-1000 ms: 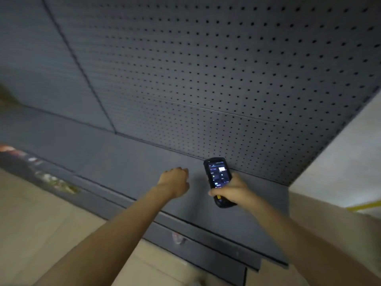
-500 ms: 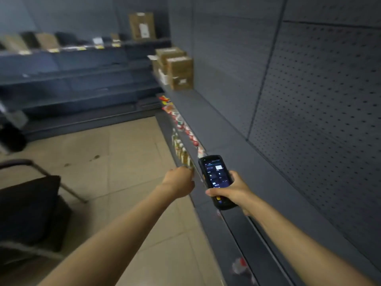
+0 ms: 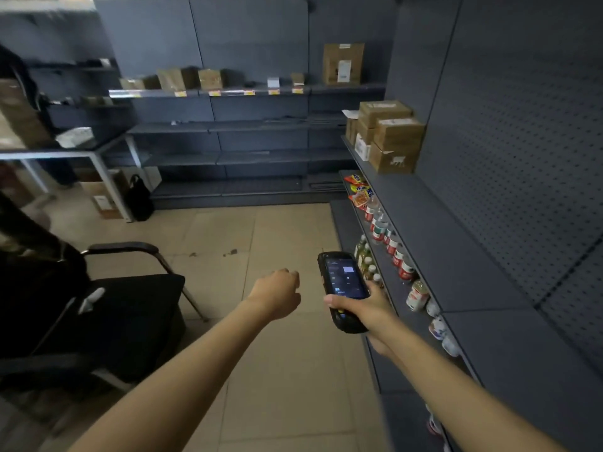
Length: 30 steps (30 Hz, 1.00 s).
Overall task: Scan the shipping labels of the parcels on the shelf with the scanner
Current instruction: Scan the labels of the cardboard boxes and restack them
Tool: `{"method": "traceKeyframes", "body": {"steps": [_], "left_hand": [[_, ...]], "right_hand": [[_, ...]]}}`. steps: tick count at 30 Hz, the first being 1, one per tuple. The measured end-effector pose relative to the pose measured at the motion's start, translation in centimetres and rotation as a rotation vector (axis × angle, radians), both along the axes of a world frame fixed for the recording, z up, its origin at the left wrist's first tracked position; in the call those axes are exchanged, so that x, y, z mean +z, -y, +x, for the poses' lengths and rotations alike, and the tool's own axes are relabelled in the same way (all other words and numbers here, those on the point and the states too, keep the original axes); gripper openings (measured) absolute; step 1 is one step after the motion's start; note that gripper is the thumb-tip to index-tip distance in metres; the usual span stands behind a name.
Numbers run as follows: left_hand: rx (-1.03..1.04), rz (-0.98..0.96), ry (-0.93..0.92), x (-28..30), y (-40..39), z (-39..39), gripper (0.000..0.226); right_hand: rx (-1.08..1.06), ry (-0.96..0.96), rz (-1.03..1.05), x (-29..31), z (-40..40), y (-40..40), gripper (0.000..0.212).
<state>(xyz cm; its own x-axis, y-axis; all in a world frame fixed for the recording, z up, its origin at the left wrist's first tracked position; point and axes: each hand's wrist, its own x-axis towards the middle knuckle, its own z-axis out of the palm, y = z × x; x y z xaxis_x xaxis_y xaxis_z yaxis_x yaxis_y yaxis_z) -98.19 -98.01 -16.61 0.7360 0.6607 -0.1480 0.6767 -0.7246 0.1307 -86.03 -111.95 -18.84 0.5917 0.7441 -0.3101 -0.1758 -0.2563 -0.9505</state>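
Note:
My right hand (image 3: 367, 309) grips a black handheld scanner (image 3: 344, 288) with its lit screen facing me, held over the floor beside the right shelf (image 3: 456, 256). My left hand (image 3: 277, 293) hangs just left of it with fingers curled, holding nothing. Several brown cardboard parcels (image 3: 390, 135) are stacked at the far end of the right shelf, well ahead of the scanner. One taller parcel (image 3: 342, 63) with a white label stands on the back shelf.
Bottles and cans (image 3: 396, 252) and snack packets (image 3: 359, 190) line the lower right shelf. A black chair (image 3: 107, 308) stands at the left. More small boxes (image 3: 192, 79) sit on the back shelving. A white table (image 3: 81, 154) and a black bag (image 3: 138, 199) stand far left.
The view has swung left from the bare pegboard wall to the aisle; the parcels and chair have come into sight. Both hands keep their pose, scanner still held.

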Motion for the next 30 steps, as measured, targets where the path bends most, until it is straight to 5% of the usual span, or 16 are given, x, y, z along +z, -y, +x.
{"method": "traceKeyframes", "body": {"steps": [12,17,22,30], "left_hand": [[0.005,-0.008,0.040,-0.4,-13.7,12.5,0.032],[0.011,-0.008,0.048,-0.6,-19.2,16.9,0.032],[0.031,-0.038,-0.016,-1.9,-24.5,19.5,0.032],[0.031,-0.040,-0.030,-2.2,-37.1,24.6,0.034]], "right_hand": [[-0.014,0.028,-0.006,0.2,12.9,-14.5,0.103],[-0.018,-0.039,0.039,0.2,18.1,-19.8,0.086],[-0.083,-0.299,0.085,-0.2,21.5,-25.1,0.045],[-0.086,-0.344,0.063,-1.9,26.7,-37.2,0.045]]}}
